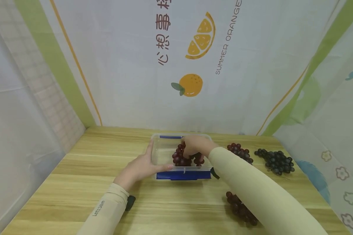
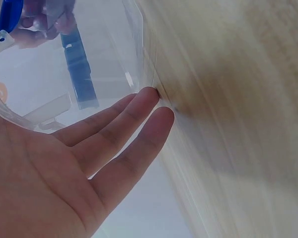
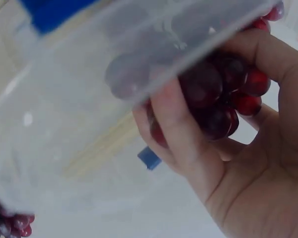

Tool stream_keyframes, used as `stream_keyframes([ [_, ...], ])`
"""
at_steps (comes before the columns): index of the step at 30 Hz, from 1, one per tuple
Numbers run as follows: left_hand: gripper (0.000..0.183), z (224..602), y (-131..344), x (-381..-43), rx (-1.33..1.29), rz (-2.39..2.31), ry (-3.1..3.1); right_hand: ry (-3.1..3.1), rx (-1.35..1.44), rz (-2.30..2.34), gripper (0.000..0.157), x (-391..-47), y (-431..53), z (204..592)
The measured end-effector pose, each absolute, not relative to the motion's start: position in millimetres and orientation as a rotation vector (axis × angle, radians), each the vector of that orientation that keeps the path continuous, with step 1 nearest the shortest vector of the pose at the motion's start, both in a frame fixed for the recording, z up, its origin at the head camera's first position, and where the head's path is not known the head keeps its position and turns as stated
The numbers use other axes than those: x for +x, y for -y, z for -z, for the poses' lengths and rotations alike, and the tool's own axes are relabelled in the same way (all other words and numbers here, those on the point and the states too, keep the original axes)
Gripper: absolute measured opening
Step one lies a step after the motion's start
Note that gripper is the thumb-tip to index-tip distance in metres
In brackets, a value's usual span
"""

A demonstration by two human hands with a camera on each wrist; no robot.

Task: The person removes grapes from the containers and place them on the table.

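A clear plastic box (image 1: 163, 151) with blue clip flaps stands near the back of the table. Inside its right half is a bunch of dark red grapes (image 1: 180, 159). My right hand (image 1: 197, 145) reaches in over the rim, and its curled fingers hold these grapes (image 3: 217, 120), partly hidden behind the box wall in the right wrist view. At the box's left corner, my left hand (image 1: 141, 167) steadies it with the thumb along the near rim. Its straight fingers (image 2: 126, 163) lie spread against the outer side wall, fingertips low by the tabletop.
Right of the box lie a red bunch of grapes (image 1: 241, 152), partly behind my right sleeve, and a black bunch (image 1: 279, 162). Another red bunch (image 1: 239, 209) lies nearer, beside my forearm. A printed curtain (image 1: 129, 81) hangs behind the wooden table (image 1: 91, 169).
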State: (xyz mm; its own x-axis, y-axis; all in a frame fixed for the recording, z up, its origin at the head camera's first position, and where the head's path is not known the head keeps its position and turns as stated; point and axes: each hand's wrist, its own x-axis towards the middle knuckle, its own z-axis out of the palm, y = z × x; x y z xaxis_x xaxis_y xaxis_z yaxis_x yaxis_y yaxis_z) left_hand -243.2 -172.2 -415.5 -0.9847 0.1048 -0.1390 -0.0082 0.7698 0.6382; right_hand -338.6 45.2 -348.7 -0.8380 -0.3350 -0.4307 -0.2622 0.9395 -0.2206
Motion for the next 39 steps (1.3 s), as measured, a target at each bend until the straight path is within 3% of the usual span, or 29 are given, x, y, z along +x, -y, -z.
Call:
stream_keyframes([
  [1,0.142,415.3,172.3,-243.1,0.078,-1.009,-2.798,-2.611,-0.413,0.241,0.057,-339.5,-47.2,347.5],
  [5,0.143,415.0,172.7,-242.9,0.081,-1.002,-2.804,-2.580,-0.413,0.365,0.066,-338.8,-51.9,343.9],
  [8,0.142,415.1,172.5,-242.5,0.085,-1.002,-2.802,-2.569,-0.429,0.420,0.052,-336.5,-54.5,342.4],
  [11,0.140,415.3,171.3,-242.2,0.082,-1.010,-2.801,-2.574,-0.436,0.426,0.050,-335.0,-57.6,342.8],
  [16,0.138,416.3,170.2,-242.4,0.064,-1.014,-2.803,-2.619,-0.470,0.390,0.058,-332.6,-62.8,343.1],
  [22,0.140,416.8,170.5,-243.4,0.055,-0.995,-2.811,-2.654,-0.547,0.389,0.051,-327.6,-67.7,339.0],
  [29,0.142,417.3,170.7,-244.4,0.059,-0.987,-2.816,-2.722,-0.650,0.320,0.063,-320.4,-69.7,334.8],
  [39,0.142,417.9,170.4,-243.9,0.063,-1.008,-2.799,-2.742,-0.696,0.354,0.053,-314.7,-71.4,320.4],
])
